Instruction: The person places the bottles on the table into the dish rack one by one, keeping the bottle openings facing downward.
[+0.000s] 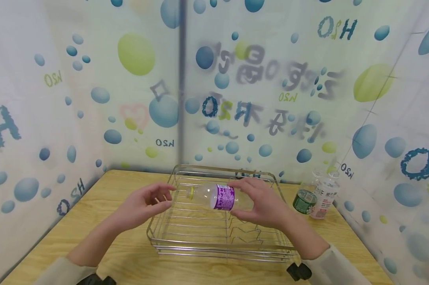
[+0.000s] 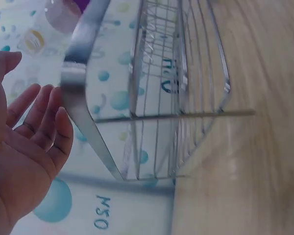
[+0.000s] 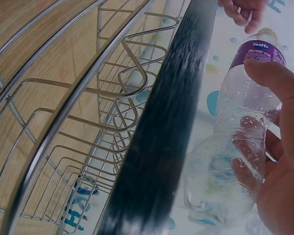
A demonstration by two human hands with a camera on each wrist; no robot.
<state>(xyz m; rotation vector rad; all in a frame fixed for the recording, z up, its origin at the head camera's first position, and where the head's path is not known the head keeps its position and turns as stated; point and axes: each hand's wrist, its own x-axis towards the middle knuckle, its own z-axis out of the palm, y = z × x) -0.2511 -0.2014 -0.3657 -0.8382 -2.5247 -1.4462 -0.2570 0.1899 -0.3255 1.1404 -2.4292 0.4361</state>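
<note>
A clear plastic bottle (image 1: 224, 197) with a purple Fanta label and a yellow cap lies sideways over a metal wire rack (image 1: 214, 170). My right hand (image 1: 262, 202) grips it near its base. In the right wrist view, the thumb presses the bottle (image 3: 220, 171) just below the label while fingers curl behind it. Just off the cap end is my left hand (image 1: 146, 202), its fingers loosely bent and holding nothing. The left wrist view shows that palm (image 2: 24, 166) beside the rack's flat rim (image 2: 74, 78).
Two more bottles stand on the wooden table (image 1: 104, 198) right of the rack: one with a green label (image 1: 305, 202), one with a pale printed label (image 1: 322, 200). Bent wire dividers (image 3: 132, 83) rise inside the rack. A patterned curtain (image 1: 136, 103) encloses the table's back and sides.
</note>
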